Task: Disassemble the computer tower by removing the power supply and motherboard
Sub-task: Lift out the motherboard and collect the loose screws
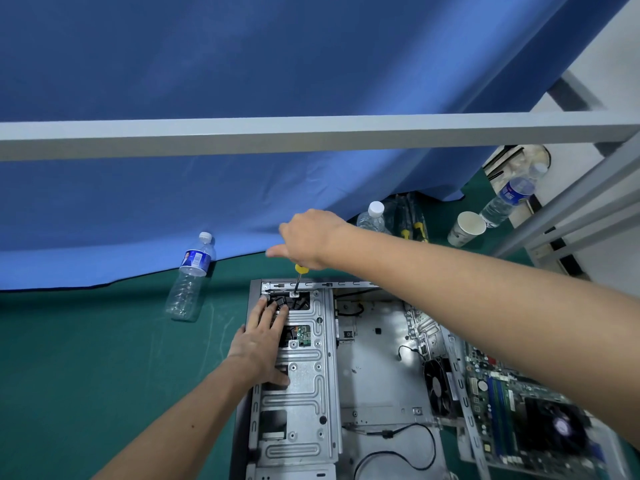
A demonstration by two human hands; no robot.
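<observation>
Your right hand [311, 239] grips a yellow-handled screwdriver [298, 280], shaft near upright, tip down on a screw at the far edge of the computer tower [294, 382]. Tower lies on its side on the green mat [104, 358], long axis running away from you. Left hand [261, 341] rests flat, fingers spread, on its metal bracket. Motherboard [512, 403] sits out, just right of it.

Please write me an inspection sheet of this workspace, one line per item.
Surface: green mat.
Job's things: open computer case lying flat; motherboard beside it.
Clutter: three water bottles, one lying; paper cup.
Hands: right hand grips a yellow-handled screwdriver, tip on a screw; left hand presses flat on the drive cage.
Cables: black cable loose inside case.
Surroundings: blue cloth, grey rail.
</observation>
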